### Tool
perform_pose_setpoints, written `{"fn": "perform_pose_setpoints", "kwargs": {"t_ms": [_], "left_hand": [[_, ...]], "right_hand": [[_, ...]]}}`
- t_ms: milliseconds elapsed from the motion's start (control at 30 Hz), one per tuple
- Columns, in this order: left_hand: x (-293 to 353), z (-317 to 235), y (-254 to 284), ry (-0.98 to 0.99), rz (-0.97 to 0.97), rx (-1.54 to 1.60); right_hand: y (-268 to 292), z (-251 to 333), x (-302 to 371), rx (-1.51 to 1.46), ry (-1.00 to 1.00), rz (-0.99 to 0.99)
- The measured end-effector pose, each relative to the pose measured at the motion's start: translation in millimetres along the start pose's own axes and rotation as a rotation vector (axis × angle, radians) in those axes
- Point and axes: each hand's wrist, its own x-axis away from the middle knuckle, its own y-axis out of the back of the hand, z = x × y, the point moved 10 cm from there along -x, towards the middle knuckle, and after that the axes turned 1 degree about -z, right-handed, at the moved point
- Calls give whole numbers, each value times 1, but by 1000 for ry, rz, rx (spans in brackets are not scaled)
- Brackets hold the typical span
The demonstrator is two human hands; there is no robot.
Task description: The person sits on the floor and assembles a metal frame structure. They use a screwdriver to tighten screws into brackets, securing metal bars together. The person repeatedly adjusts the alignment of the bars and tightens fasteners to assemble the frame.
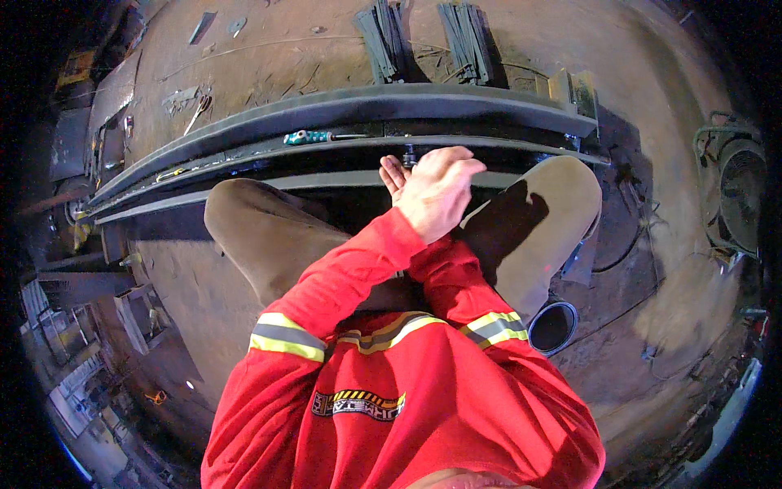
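My forearms cross in front of me. My left hand [440, 194] is on top, its fingers bent over and their tips hidden; whatever they may hold cannot be made out. Below it, mostly covered, my right hand [393, 174] shows a few stretched fingers. A small dark cylindrical piece [409, 154] stands upright beside those fingers, over the long dark steel beam [342, 181]. Whether a hand touches this piece is unclear. To the left, a screwdriver [308, 138] with a teal handle lies along the beam, its shaft pointing right.
My knees straddle the beam's near side. A thin yellow-handled tool [171, 174] lies farther left on it. Beyond are two bundles of flat metal strips [471, 45] and a red-handled tool [198, 114]. A round bucket-like container [553, 328] stands at right, a caged fan-like unit [740, 196] farther right.
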Motion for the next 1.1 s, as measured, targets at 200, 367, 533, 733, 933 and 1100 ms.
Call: {"fn": "perform_pose_setpoints", "kwargs": {"t_ms": [200,367,533,733,933,1100], "left_hand": [[-17,18,-116,-97,532,-208],[-5,55,-180,15,926,-327],[8,74,-214,-122,771,-488],[6,68,-202,195,977,-433],[-11,40,-186,93,836,-486],[-22,1,-192,-175,810,-273]], "right_hand": [[20,-21,-8,-152,-274,-289],[-3,-15,-1,325,-237,-60],[26,-21,-17,196,-150,116],[37,-8,-21,235,-132,-128],[26,2,-17,320,-24,-134],[15,-3,-8,319,-55,-185]]}}
